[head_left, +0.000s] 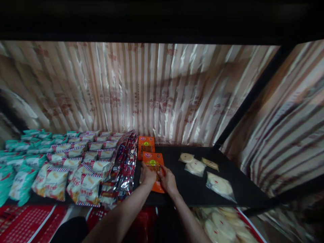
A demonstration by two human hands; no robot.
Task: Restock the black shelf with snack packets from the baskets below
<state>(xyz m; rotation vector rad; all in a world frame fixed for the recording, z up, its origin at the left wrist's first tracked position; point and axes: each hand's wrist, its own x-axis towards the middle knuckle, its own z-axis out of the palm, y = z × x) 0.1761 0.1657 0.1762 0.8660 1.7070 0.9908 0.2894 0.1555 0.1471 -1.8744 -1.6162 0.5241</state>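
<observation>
An orange snack packet (157,158) lies on the black shelf (177,189), with both my hands on its lower half. My left hand (148,176) grips its left side, fingers partly hidden. At the right edge my right hand (167,180) holds the same packet, thumb and fingers close together. Directly behind it, against the striped backing, is a second orange packet (146,141). To the left of my hands runs a row of shiny dark red and silver packets (126,168).
White snack bags (88,185) and teal bags (22,182) fill the left side. Flat round items in clear wrap (195,167) lie at right. Below the front edge are red baskets (27,219) and wrapped rounds (220,226). A black post (250,94) slants at right.
</observation>
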